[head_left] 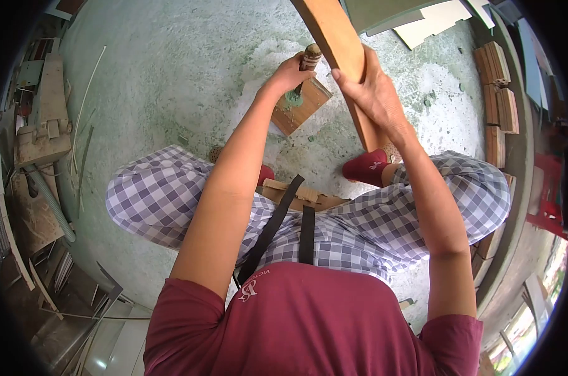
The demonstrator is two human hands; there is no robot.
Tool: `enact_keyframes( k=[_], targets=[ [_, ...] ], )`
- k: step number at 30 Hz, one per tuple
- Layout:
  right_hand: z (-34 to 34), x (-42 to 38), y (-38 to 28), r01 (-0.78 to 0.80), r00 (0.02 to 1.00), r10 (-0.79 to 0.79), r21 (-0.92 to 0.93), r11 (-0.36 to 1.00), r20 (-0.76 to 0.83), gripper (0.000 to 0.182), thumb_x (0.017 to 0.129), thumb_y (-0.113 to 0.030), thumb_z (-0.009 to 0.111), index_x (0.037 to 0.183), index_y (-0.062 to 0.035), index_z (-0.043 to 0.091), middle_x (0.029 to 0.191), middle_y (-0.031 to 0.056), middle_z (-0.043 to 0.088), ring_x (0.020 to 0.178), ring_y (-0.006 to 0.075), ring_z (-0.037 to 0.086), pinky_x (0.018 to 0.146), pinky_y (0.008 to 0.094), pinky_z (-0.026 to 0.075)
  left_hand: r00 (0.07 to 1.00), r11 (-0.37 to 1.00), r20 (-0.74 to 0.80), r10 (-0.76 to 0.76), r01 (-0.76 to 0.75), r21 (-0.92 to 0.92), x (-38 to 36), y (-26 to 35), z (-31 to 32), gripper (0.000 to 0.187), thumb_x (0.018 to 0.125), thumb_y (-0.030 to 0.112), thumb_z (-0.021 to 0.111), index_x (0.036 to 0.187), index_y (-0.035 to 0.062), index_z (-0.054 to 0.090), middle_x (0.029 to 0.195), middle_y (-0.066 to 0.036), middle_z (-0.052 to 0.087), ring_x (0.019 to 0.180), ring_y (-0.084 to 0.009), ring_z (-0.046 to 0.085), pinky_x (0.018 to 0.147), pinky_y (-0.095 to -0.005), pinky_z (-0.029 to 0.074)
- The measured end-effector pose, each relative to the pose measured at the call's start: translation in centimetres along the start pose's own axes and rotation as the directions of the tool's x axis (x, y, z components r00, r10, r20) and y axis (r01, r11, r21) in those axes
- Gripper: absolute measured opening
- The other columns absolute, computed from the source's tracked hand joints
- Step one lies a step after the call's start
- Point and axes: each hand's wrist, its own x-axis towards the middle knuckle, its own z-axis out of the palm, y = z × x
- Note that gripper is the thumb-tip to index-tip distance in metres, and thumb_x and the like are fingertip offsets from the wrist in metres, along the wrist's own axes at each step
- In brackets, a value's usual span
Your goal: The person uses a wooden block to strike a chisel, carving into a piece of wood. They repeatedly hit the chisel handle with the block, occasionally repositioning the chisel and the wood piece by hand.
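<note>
My left hand (289,74) is wrapped round a chisel-like tool with a brown, banded handle (311,57), held upright. Its lower end meets a green patch (292,99) on a square wooden board (301,114), which lies on the floor between my feet. My right hand (375,89) grips a long, thick wooden bar (336,37), thumb on its upper face. The bar slants from the top edge down toward my right foot, just right of the tool handle. Small chips are scattered on the board.
Stacked wood blocks (497,84) line the right side. Light panels (431,25) lie at the top right. A dusty machine (42,144) with a hose and thin strips stands at the left. A red chair (549,191) is at the far right.
</note>
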Motion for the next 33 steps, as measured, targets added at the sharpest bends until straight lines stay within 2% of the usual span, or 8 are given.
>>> enact_keyframes(
  k=[1, 3, 9, 11, 14, 24, 30, 33],
  targets=[
    [0.5, 0.2, 0.9, 0.025, 0.999, -0.025, 0.021, 0.999, -0.021, 0.087, 0.076, -0.054, 0.064, 0.136, 0.0015, 0.034, 0.094, 0.0285, 0.064, 0.079, 0.0324, 0.068, 0.068, 0.0392, 0.057, 1.000, 1.000, 0.001, 0.006, -0.006, 0.001, 0.2, 0.1, 0.1, 0.049, 0.077, 0.024, 0.069, 0.118, 0.0015, 0.054, 0.111, -0.016, 0.063, 0.104, -0.0295, 0.060, 0.089, -0.0366, 0.046],
    [1.1, 0.2, 2.1, 0.007, 0.994, 0.027, -0.308, 0.951, 0.106, 0.087, 0.076, -0.051, 0.065, 0.137, 0.0022, 0.032, 0.097, 0.0292, 0.064, 0.090, 0.0365, 0.066, 0.072, 0.0425, 0.056, 1.000, 1.000, -0.001, -0.001, 0.001, -0.021, 0.6, 0.6, 0.4, 0.050, 0.077, 0.025, 0.069, 0.118, 0.0013, 0.054, 0.112, -0.017, 0.063, 0.104, -0.0294, 0.060, 0.089, -0.0374, 0.047],
    [-0.8, 0.4, -0.6, -0.023, 0.996, 0.027, 0.047, 0.999, -0.088, 0.083, 0.079, -0.052, 0.064, 0.133, 0.0038, 0.035, 0.084, 0.0243, 0.065, 0.059, 0.0241, 0.067, 0.055, 0.0362, 0.057, 0.999, 0.998, 0.018, -0.034, 0.033, 0.057, 0.3, 0.3, 0.0, 0.046, 0.077, 0.025, 0.069, 0.116, 0.0038, 0.053, 0.109, -0.017, 0.063, 0.103, -0.0324, 0.059, 0.087, -0.0390, 0.047],
    [-0.4, 0.6, -0.1, 0.032, 0.986, -0.024, 0.045, 0.998, -0.163, 0.082, 0.079, -0.051, 0.064, 0.133, 0.0035, 0.034, 0.085, 0.0251, 0.065, 0.068, 0.0278, 0.068, 0.060, 0.0377, 0.058, 1.000, 1.000, -0.002, -0.010, 0.010, 0.028, 0.4, 0.3, -0.1, 0.044, 0.078, 0.025, 0.069, 0.114, 0.0042, 0.054, 0.108, -0.018, 0.063, 0.103, -0.0336, 0.059, 0.087, -0.0399, 0.047],
    [1.6, 0.9, 2.3, -0.122, 0.990, 0.131, -0.166, 0.979, 0.046, 0.078, 0.074, -0.049, 0.063, 0.130, -0.0010, 0.037, 0.092, 0.0276, 0.065, 0.084, 0.0398, 0.066, 0.078, 0.0426, 0.053, 0.999, 1.000, -0.032, -0.026, 0.026, -0.009, 0.1, 1.1, -0.1, 0.043, 0.078, 0.020, 0.069, 0.114, 0.0029, 0.053, 0.107, -0.016, 0.064, 0.101, -0.0295, 0.060, 0.087, -0.0370, 0.047],
    [-0.1, 1.1, 0.3, -0.146, 0.987, 0.141, 0.057, 0.988, 0.075, 0.083, 0.071, -0.058, 0.061, 0.125, 0.0026, 0.044, 0.093, 0.0281, 0.065, 0.087, 0.0365, 0.066, 0.079, 0.0401, 0.052, 0.930, 0.925, -0.340, -0.140, 0.000, -0.380, -3.9, -3.1, 0.6, 0.030, 0.079, 0.014, 0.071, 0.104, 0.0017, 0.059, 0.096, -0.005, 0.065, 0.087, -0.0135, 0.061, 0.079, -0.0295, 0.048],
    [0.1, 1.1, 0.4, -0.126, 0.991, 0.124, 0.035, 0.991, 0.052, 0.085, 0.070, -0.059, 0.061, 0.126, 0.0030, 0.044, 0.091, 0.0276, 0.065, 0.084, 0.0364, 0.067, 0.078, 0.0399, 0.053, 0.912, 0.982, -0.372, -0.176, 0.138, -0.127, -4.1, -2.0, 0.8, 0.044, 0.068, 0.020, 0.081, 0.101, 0.0006, 0.059, 0.090, -0.013, 0.067, 0.084, -0.0223, 0.065, 0.077, -0.0344, 0.050],
    [0.1, 1.1, 0.1, -0.117, 0.989, 0.120, -0.042, 0.992, 0.085, 0.087, 0.069, -0.059, 0.061, 0.127, 0.0038, 0.043, 0.090, 0.0278, 0.065, 0.083, 0.0369, 0.067, 0.077, 0.0400, 0.054, 0.926, 0.992, -0.370, -0.079, 0.036, -0.122, -4.1, -1.9, 1.0, 0.045, 0.070, 0.019, 0.079, 0.105, 0.0002, 0.059, 0.095, -0.014, 0.068, 0.089, -0.0242, 0.065, 0.079, -0.0355, 0.050]
  ],
)
